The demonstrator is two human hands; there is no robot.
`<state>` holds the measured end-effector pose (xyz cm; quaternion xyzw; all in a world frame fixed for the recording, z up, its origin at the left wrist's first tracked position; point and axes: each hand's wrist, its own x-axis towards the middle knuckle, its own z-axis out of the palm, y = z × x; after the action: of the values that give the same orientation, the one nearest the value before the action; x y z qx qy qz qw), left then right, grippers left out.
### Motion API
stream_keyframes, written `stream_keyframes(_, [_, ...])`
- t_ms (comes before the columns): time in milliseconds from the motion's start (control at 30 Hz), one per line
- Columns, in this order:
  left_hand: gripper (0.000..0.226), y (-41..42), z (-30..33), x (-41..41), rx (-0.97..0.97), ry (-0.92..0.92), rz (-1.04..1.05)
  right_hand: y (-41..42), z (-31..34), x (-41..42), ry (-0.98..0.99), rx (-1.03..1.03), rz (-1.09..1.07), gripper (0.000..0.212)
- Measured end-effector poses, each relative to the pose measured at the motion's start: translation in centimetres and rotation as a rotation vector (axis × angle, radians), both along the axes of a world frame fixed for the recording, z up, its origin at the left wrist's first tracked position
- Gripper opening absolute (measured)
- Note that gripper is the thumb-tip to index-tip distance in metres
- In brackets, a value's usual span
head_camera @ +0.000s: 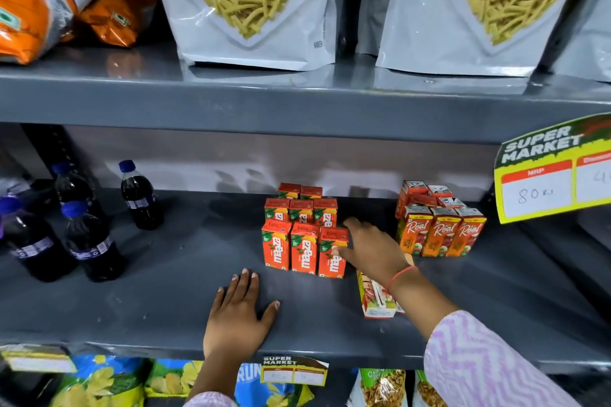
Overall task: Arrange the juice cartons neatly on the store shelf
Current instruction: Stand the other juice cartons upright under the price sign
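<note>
Orange Maaza juice cartons stand upright in rows at the middle of the grey shelf. My right hand has its thumb and fingers around the front right Maaza carton. My left hand lies flat and open on the shelf near its front edge, holding nothing. A group of Real juice cartons stands to the right, with more stacked behind. One Real carton lies on its side under my right wrist.
Several dark cola bottles stand at the shelf's left. A yellow price tag hangs at the right. Snack pouches sit on the shelf above, chip bags below.
</note>
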<state>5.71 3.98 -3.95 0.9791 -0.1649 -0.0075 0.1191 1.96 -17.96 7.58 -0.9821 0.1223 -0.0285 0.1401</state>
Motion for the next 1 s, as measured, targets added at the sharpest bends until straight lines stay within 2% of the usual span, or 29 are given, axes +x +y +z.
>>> stream_keyframes(67, [0.102, 0.0, 0.1, 0.1, 0.006, -0.002, -0.001, -0.1, -0.9, -1.9, -0.029, 0.0, -0.113, 0.043])
stream_keyframes(133, [0.098, 0.1, 0.2, 0.2, 0.006, 0.009, -0.002, 0.0, -2.3, -3.7, 0.086, -0.08, -0.202, 0.048])
stream_keyframes(233, [0.074, 0.1, 0.2, -0.1, 0.022, 0.034, -0.02, 0.4, -4.0, -5.9, 0.233, -0.143, -0.268, 0.056])
stream_keyframes(367, [0.069, 0.2, 0.3, -0.2, 0.037, 0.038, -0.035, 1.6, -4.5, -7.0, 0.201, -0.127, -0.311, 0.053])
stream_keyframes(467, [0.068, -0.3, 0.3, -0.4, 0.022, 0.043, -0.014, 2.0, -4.4, -7.3, 0.186, -0.046, -0.329, 0.051])
stream_keyframes(600, [0.072, -2.6, 0.5, -2.3, 0.021, 0.007, -0.055, 1.4, -4.6, -9.1, 0.164, 0.115, -0.371, 0.06])
stream_keyframes(733, [0.102, -5.2, -0.1, -3.7, 0.006, 0.001, -0.155, 0.8, -4.9, -11.1, 0.167, 0.295, -0.403, 0.061])
stream_keyframes(833, [0.096, -7.2, -0.3, -4.6, 0.016, -0.031, -0.217, 0.4, -5.0, -12.3, 0.203, 0.359, -0.421, 0.06])
stream_keyframes(900, [0.088, -8.4, -0.8, -4.6, 0.045, 0.02, -0.254, 0.2, -5.0, -12.9, 0.198, 0.401, -0.429, 0.059])
stream_keyframes(1000, [0.082, -9.8, -1.6, -5.0, 0.074, -0.043, -0.366, -0.6, -5.0, -13.8, 0.157, 0.498, -0.431, 0.049])
